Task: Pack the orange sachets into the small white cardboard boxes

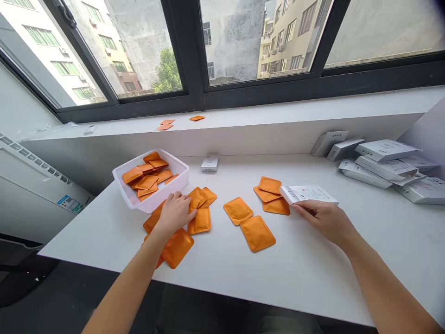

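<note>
My left hand [176, 212] lies over a spread of orange packets [178, 247] in front of the white bin, its fingers apart and touching the packets. My right hand [323, 218] pinches the near edge of a flat white box [309, 194] with printing on top. The left end of that box touches a small stack of orange packets [276, 205]. Between my hands, two more orange packets [257, 233] lie flat, corner to corner. The white bin [174, 192] holds several orange packets [148, 178].
Several white boxes [387, 149] are piled at the back right. One small white box [210, 163] stands near the back wall. A few orange packets [197, 118] lie on the window sill [260, 120]. The table's front edge runs below my hands.
</note>
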Motion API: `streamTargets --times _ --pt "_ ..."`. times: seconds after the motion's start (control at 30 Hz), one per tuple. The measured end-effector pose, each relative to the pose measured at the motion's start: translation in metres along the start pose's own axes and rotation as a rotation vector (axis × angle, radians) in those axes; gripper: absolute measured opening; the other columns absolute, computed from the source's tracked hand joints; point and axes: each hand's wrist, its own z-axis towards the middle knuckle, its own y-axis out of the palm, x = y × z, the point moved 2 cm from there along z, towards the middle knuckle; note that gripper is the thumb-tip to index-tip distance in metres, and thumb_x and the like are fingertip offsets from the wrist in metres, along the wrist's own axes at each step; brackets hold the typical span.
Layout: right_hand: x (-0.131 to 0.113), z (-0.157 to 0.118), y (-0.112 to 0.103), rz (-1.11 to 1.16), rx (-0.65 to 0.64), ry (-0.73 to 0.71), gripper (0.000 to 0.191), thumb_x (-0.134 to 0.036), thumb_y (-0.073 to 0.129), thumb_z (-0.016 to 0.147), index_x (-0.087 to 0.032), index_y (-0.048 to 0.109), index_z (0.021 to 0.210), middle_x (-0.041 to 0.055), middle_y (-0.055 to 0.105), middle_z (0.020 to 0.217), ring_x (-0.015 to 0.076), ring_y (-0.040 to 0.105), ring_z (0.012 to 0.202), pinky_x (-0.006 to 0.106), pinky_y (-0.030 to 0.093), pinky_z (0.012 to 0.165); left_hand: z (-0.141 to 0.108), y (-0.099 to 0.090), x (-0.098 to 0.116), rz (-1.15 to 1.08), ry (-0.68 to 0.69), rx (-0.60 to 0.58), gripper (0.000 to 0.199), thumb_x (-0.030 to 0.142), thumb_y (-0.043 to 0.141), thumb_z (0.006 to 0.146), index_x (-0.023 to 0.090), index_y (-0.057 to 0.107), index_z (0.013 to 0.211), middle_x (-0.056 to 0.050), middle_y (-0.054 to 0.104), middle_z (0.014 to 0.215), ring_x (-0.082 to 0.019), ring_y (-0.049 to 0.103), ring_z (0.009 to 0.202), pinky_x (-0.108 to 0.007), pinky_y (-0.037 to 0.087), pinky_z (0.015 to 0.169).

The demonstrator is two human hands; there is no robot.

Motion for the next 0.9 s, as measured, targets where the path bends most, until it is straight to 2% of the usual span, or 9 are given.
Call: streamTargets --times 0.1,0.23,0.33,0.47,0.6,0.73,0.77,0.83,0.9 --pt "-0.001 0.000 0.001 -0.002 -0.008 -0.001 0.031 -0.048 0.050 0.086 -0.029 0.074 0.085 -0.0011 0.074 0.081 0.0180 0.065 0.067 0.027 0.046 0.053 -0.001 -0.004 0.009 0.023 0.043 0.056 0.023 0.021 0.046 0.085 0.020 0.066 0.075 -0.007 0.071 0.089 -0.024 0.057 0.090 -0.038 0.036 0.080" --pt "-0.002 0.001 0.001 0.000 -0.008 -0.013 0.030 -0.047 0.050 0.086 -0.029 0.074 0.085 -0.0007 0.074 0.083 0.0188 0.066 0.068 0.027 0.046 0.053 -0.001 -0.009 0.006 0.049 0.008 0.151 0.031 0.018 0.037 0.090 0.020 0.068 0.085 -0.008 0.072 0.092 -0.024 0.059 0.087 -0.040 0.036 0.078" --pt "-0.003 0.000 0.000 0.004 0.003 -0.023 0.031 -0.047 0.050 0.086 -0.029 0.074 0.084 0.0000 0.075 0.082 0.0191 0.066 0.067 0.027 0.046 0.052 -0.001 -0.023 -0.002 0.007 -0.065 0.303 0.030 0.025 0.039 0.093 0.021 0.069 0.092 -0.006 0.072 0.091 -0.024 0.061 0.086 -0.040 0.038 0.079" --pt "-0.005 0.000 -0.001 0.014 0.012 -0.030 0.030 -0.047 0.051 0.086 -0.029 0.075 0.083 -0.0002 0.074 0.079 0.0188 0.065 0.065 0.027 0.046 0.051 -0.006 -0.056 -0.019 -0.186 -0.244 0.570 0.027 0.033 0.045 0.091 0.022 0.069 0.096 -0.003 0.070 0.084 -0.017 0.061 0.072 -0.032 0.044 0.073" --pt "-0.004 0.000 0.000 0.004 -0.002 -0.014 0.030 -0.047 0.051 0.086 -0.029 0.074 0.083 -0.0006 0.074 0.080 0.0189 0.065 0.066 0.027 0.045 0.052 -0.019 -0.089 -0.060 -0.354 -0.446 0.723 0.029 0.036 0.052 0.085 0.018 0.070 0.100 -0.003 0.069 0.082 -0.014 0.056 0.064 -0.029 0.047 0.062" --pt "-0.002 0.000 0.001 0.003 -0.024 -0.002 0.031 -0.048 0.050 0.086 -0.029 0.074 0.084 -0.0004 0.074 0.082 0.0196 0.065 0.069 0.028 0.046 0.054 -0.040 -0.103 -0.125 -0.413 -0.666 0.863 0.038 0.043 0.051 0.084 0.021 0.067 0.111 -0.001 0.069 0.093 -0.017 0.057 0.067 -0.032 0.045 0.055" --pt "-0.002 0.000 0.001 0.002 -0.028 -0.004 0.031 -0.048 0.050 0.086 -0.029 0.074 0.084 -0.0003 0.074 0.082 0.0197 0.065 0.069 0.028 0.046 0.055 -0.043 -0.102 -0.140 -0.416 -0.728 0.860 0.040 0.045 0.048 0.084 0.023 0.065 0.113 -0.001 0.069 0.095 -0.020 0.060 0.071 -0.034 0.045 0.057" --pt "-0.003 0.000 0.001 -0.003 -0.025 -0.009 0.031 -0.048 0.050 0.086 -0.029 0.074 0.083 0.0001 0.074 0.082 0.0198 0.065 0.069 0.028 0.045 0.055 -0.046 -0.095 -0.162 -0.343 -0.831 0.745 0.042 0.045 0.051 0.082 0.021 0.065 0.113 -0.002 0.068 0.098 -0.027 0.063 0.084 -0.041 0.048 0.067" --pt "-0.004 0.000 0.000 -0.004 -0.011 -0.020 0.031 -0.047 0.050 0.087 -0.028 0.075 0.083 0.0005 0.074 0.082 0.0197 0.065 0.068 0.027 0.044 0.053 -0.046 -0.084 -0.165 -0.178 -0.844 0.629 0.048 0.042 0.057 0.077 0.017 0.061 0.117 -0.006 0.067 0.107 -0.034 0.060 0.100 -0.049 0.046 0.082"
